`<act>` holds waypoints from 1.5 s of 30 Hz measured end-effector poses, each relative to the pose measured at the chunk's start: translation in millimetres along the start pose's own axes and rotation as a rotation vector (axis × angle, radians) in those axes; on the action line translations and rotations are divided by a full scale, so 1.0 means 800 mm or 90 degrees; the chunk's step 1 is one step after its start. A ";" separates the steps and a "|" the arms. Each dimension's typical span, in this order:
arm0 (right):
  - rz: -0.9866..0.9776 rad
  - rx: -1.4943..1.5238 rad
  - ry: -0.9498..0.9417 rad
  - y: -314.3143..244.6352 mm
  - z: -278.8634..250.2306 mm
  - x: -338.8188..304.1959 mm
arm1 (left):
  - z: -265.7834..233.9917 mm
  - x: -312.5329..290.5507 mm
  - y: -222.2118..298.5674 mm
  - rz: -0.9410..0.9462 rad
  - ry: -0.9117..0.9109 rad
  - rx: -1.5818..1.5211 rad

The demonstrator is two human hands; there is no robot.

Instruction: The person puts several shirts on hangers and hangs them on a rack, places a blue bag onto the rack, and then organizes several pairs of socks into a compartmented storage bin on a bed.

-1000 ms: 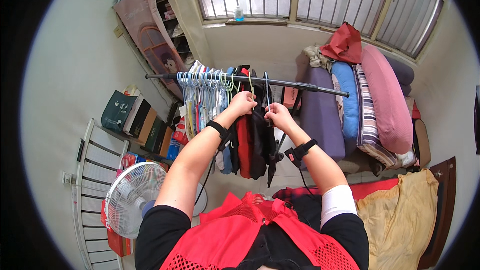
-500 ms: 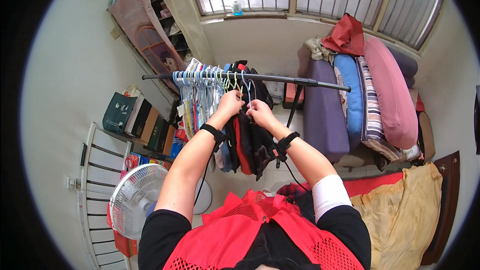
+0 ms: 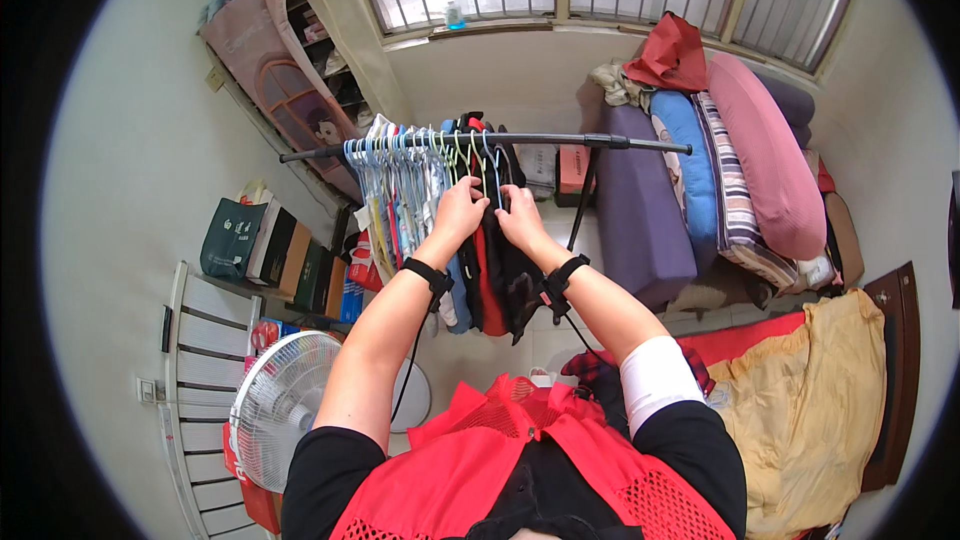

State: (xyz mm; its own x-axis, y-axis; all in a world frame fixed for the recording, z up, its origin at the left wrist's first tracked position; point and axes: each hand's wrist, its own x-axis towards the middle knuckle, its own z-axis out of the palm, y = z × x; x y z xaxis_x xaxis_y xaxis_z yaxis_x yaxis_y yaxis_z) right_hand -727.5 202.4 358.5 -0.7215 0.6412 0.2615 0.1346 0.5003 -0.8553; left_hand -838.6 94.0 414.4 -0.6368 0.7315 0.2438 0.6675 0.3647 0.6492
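I watch both hands meet below the black rail [image 3: 550, 140], close beside each other among the hangers. The left hand [image 3: 458, 214] is half curled, its fingers beside a green hanger [image 3: 484, 168]; I cannot tell whether they grip it. The right hand [image 3: 520, 220] is loosely bent, fingertips at the side of a blue hanger [image 3: 497, 178]; a firm hold isn't clear to me either. Both hangers hook over the rail, which likely bears the weight, so a light touch seems enough. Dark clothes [image 3: 518, 280] hang under the hands, next to the packed light clothes [image 3: 400, 215] on the left. I judge that working low leaves the hooks unobstructed. A black leg [image 3: 583, 202] props the rail.
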 end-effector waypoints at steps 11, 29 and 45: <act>0.126 0.086 0.166 0.008 -0.036 -0.128 | 0.025 -0.101 0.028 0.141 -0.091 -0.161; 0.654 0.145 0.226 0.133 -0.266 -0.695 | 0.247 -0.392 0.164 0.300 -0.574 -0.083; 0.775 -0.064 0.405 0.407 -0.364 -0.967 | 0.540 -0.576 0.278 0.156 -0.791 -0.060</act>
State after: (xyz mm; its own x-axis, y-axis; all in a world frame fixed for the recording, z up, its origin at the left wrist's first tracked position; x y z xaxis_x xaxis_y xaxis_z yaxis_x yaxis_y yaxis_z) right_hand 72.3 39.2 7.9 0.3139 0.8410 -0.4407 0.5197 -0.5407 -0.6615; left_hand -230.0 86.8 134.9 0.3220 0.8382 -0.4401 0.6542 0.1390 0.7435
